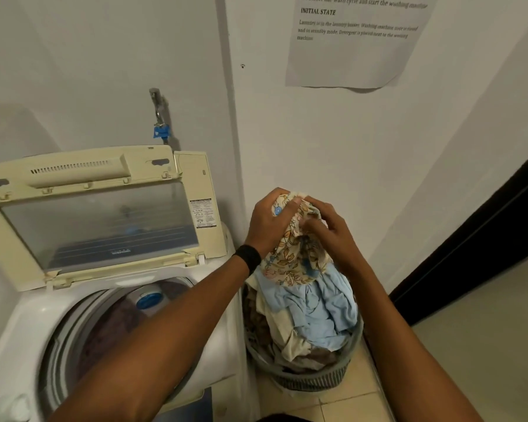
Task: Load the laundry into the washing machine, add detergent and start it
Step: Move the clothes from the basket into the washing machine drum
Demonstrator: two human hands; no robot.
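A floral garment (293, 263) is gripped at its bunched top by both hands: the left hand (267, 223) is curled round one side and the right hand (333, 233) pinches the other. The cloth hangs straight below the hands, its lower end touching the pile in the grey laundry basket (317, 380). A light blue garment (320, 309) lies topmost there. Left of and below the hands, the top-loading washing machine (28, 324) is seen with its lid (98, 226) raised and dark cloth in the drum (104, 330). A black wristband (248, 257) is worn on the left wrist.

I'm reading the paper sheet (348, 56) on the wall (287, 132): "Select the wash cycle and start the", then "INITIAL STATE".
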